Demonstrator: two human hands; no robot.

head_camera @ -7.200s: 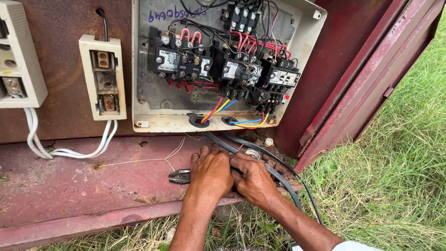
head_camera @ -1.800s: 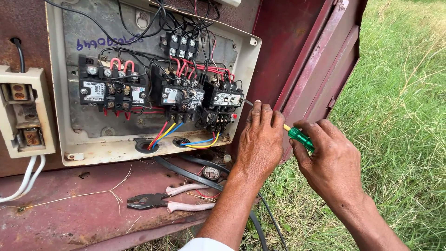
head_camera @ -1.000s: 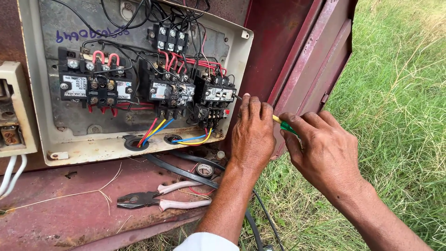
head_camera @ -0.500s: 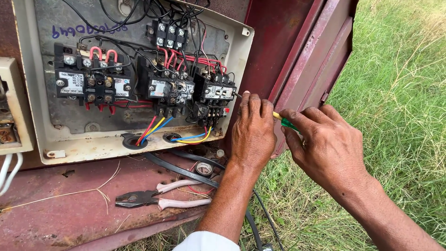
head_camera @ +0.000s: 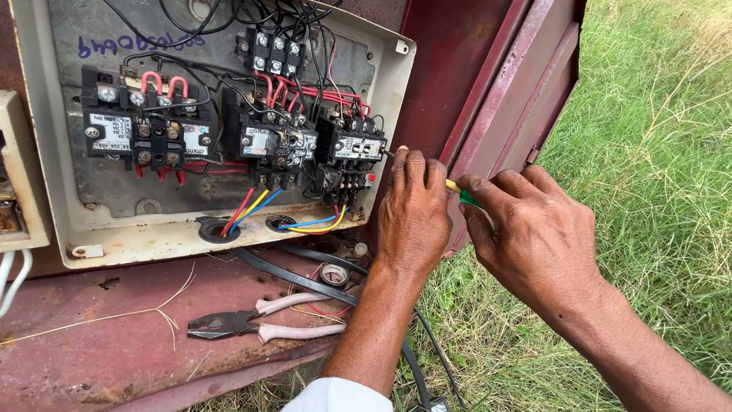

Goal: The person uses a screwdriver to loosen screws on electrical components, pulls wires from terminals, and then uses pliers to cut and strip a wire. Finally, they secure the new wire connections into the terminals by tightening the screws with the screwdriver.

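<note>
The screwdriver point(head_camera: 462, 195), with its green and yellow handle, is pinched in the fingers of the right hand point(head_camera: 534, 236), and its tip points at the rightmost contactor point(head_camera: 352, 152) near the right edge of the open switch box point(head_camera: 137, 236); the work looks in the middle, because the blade is at the terminals and nothing is closed yet. The left hand point(head_camera: 412, 217) is curled around the shaft and steadies it. The pliers point(head_camera: 259, 324) lie unused on the rusty red cabinet ledge point(head_camera: 91, 351) under the box, the black cables point(head_camera: 305, 271) run just beside the left wrist, and the left hand itself hides the screw.
</note>
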